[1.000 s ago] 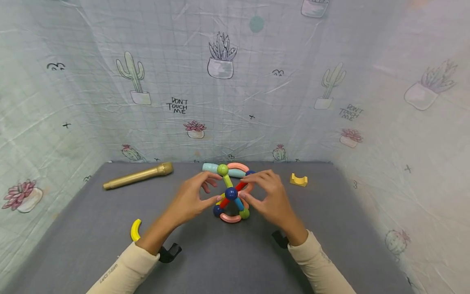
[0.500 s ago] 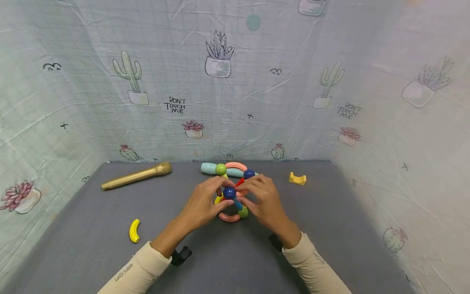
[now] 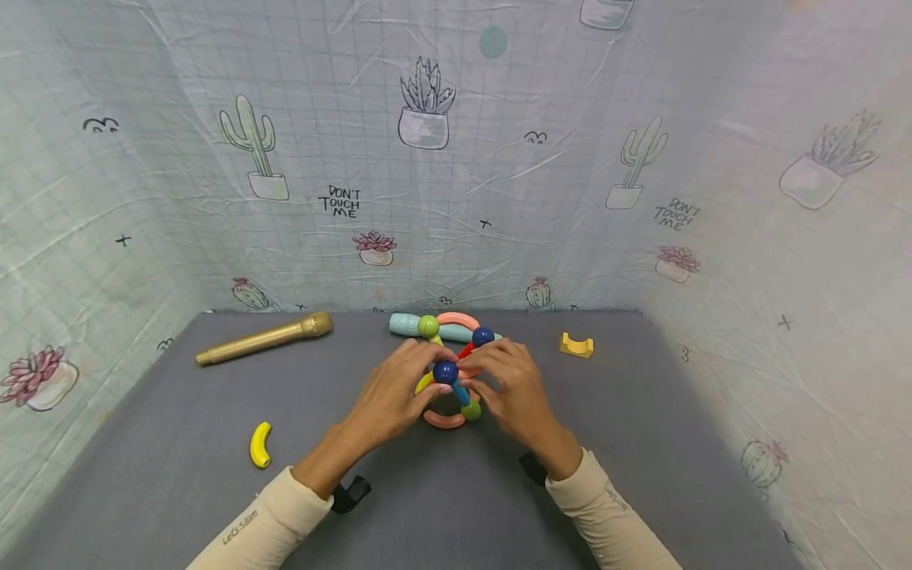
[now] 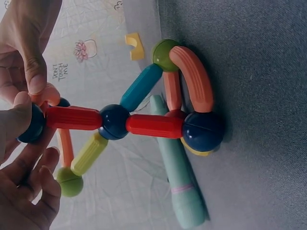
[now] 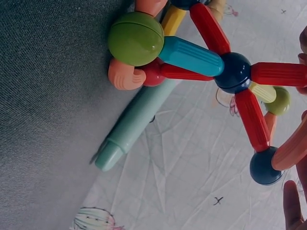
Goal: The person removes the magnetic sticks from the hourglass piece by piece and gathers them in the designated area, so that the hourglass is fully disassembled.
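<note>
A construction of magnetic sticks and balls stands on the table, its central dark blue ball (image 4: 114, 121) joining red, teal and yellow-green sticks. On the side toward the person, my left hand (image 3: 395, 388) pinches another dark blue ball (image 3: 445, 373) between thumb and fingers. A red stick (image 4: 74, 118) links that ball to the centre. Close beside it my right hand (image 3: 514, 388) pinches a salmon curved stick (image 3: 468, 374), partly covered by the fingertips. Green balls (image 3: 428, 325) and more salmon curved sticks (image 3: 445, 419) form the outer parts.
Behind the construction lies a teal toy microphone (image 3: 404, 324). A gold microphone (image 3: 264, 339) rests at the back left. One yellow curved stick (image 3: 260, 445) is at the left, and a yellow notched block (image 3: 575, 345) at the back right. Printed cloth walls (image 3: 456, 182) enclose the table.
My left hand has moved right and its fingers have closed around the near dark blue ball. The right fingers have drawn slightly nearer that ball. The construction stays in place.
</note>
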Demonstrator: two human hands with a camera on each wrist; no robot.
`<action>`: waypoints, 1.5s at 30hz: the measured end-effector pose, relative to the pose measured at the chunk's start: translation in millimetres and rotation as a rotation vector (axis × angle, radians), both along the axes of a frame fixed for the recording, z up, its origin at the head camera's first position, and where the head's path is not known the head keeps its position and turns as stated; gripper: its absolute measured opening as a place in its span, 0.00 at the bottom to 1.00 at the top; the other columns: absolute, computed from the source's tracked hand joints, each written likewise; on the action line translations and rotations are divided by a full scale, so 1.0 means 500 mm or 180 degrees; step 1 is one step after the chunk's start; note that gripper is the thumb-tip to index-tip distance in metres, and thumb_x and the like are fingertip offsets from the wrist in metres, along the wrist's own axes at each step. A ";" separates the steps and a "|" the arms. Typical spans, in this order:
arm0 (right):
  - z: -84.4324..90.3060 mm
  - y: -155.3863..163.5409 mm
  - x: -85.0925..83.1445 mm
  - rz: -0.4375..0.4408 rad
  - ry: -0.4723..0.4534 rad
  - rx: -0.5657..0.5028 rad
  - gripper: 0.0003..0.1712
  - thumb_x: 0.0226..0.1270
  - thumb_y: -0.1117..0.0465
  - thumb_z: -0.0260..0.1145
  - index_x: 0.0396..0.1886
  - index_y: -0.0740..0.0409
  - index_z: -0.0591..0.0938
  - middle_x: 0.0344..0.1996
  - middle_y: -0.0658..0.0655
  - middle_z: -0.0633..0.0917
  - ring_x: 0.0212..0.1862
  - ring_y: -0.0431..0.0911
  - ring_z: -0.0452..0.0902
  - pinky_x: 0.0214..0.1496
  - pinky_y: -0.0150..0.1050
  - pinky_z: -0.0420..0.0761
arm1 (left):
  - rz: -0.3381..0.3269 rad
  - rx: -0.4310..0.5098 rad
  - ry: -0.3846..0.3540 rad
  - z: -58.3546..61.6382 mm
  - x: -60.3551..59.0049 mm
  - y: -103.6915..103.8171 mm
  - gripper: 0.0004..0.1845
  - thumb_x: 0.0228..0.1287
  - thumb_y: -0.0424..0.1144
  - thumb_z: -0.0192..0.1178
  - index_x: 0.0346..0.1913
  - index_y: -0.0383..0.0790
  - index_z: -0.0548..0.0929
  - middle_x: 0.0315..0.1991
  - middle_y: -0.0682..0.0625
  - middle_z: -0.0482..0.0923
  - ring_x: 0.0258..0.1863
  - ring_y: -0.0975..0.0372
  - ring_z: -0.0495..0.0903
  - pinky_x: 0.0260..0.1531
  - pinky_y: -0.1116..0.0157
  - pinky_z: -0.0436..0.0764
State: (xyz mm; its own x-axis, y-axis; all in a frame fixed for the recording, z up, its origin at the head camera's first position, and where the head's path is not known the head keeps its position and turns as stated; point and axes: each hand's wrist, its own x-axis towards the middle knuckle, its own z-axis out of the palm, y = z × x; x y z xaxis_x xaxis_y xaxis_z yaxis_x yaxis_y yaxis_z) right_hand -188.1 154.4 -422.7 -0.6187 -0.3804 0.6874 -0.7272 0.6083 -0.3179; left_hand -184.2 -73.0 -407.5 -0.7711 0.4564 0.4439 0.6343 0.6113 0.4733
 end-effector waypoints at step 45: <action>-0.006 0.000 -0.004 0.0101 0.0002 -0.0138 0.16 0.56 0.63 0.84 0.46 0.52 0.92 0.44 0.49 0.92 0.52 0.44 0.81 0.55 0.42 0.84 | 0.1017 -0.0211 -0.0727 -0.073 -0.158 -0.333 0.20 0.67 0.34 0.74 0.60 0.40 0.87 0.56 0.39 0.88 0.43 0.51 0.82 0.42 0.56 0.75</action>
